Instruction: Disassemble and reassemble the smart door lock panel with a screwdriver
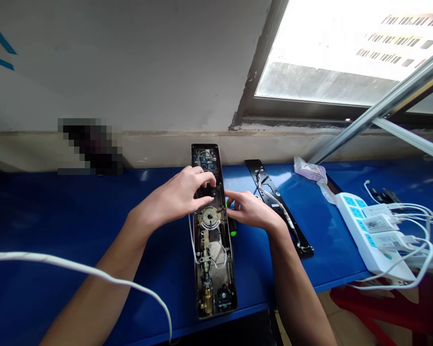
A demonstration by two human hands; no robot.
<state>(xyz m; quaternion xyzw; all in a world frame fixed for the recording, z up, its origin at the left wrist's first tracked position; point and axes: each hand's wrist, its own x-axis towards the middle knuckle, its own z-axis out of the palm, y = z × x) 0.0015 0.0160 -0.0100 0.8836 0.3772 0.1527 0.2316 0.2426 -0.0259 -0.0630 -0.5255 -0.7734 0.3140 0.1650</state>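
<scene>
A long, dark metal door-lock housing [210,254] lies on its back on the table, open side up, so its exposed parts stay within reach: a blue circuit board [205,160] at the far end, then a brass spindle mechanism [209,217] and thin white wires. The left hand [173,192] arches over the upper housing, its fingers curved and spread, their tips on the dark recess. The right hand [250,209] comes in from the housing's right edge, fingers close together beside a green-and-black screwdriver handle [232,227]; whether they grip it, I cannot tell. A black metal backplate [274,197] lies alongside. The glossy blue tabletop [57,216] also carries a white power strip [359,226] with teal sockets and plugged-in chargers, running along the wall beneath a bright window [324,53].
</scene>
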